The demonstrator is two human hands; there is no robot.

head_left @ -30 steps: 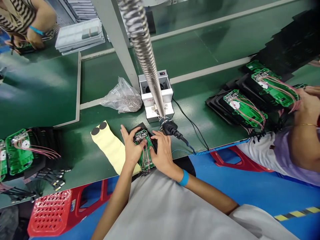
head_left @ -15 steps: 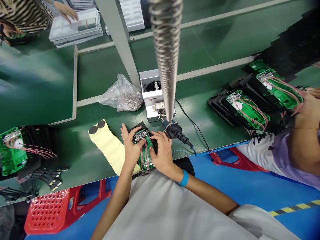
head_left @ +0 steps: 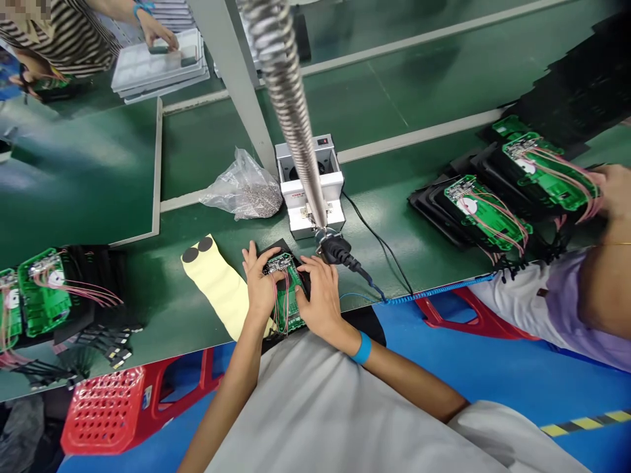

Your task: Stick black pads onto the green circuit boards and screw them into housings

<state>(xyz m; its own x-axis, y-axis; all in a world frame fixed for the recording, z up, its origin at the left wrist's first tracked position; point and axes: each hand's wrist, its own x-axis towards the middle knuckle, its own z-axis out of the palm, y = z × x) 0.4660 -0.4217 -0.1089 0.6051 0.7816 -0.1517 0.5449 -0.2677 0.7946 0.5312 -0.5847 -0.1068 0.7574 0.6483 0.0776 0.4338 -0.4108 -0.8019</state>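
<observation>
Between my hands, at the table's front edge, lies a green circuit board (head_left: 290,295) with pink wires, a black casing showing around its upper end. My left hand (head_left: 261,282) grips its left side, the thumb pressed on the board near the wires. From the right, my right hand (head_left: 318,295) holds the edge, with its fingers over the black casing and its thumb at the board. A yellow cloth strip (head_left: 219,286) with two dark round patches lies left of my left hand. Beyond my right hand hangs a metal spring (head_left: 290,98) ending in a black cable connector (head_left: 340,251).
A white screw feeder (head_left: 315,210) stands ahead, beside a plastic bag of screws (head_left: 259,199). Wired green boards are stacked at left (head_left: 46,295) and right (head_left: 486,213). A co-worker's hand (head_left: 156,29) is over white trays (head_left: 148,75); another person's arm reaches in at right.
My hands keep nearly the same hold on the board. The spring's upper part has shifted left in view, uncovering more of the feeder. The far co-worker's hand now grasps a small piece at the trays.
</observation>
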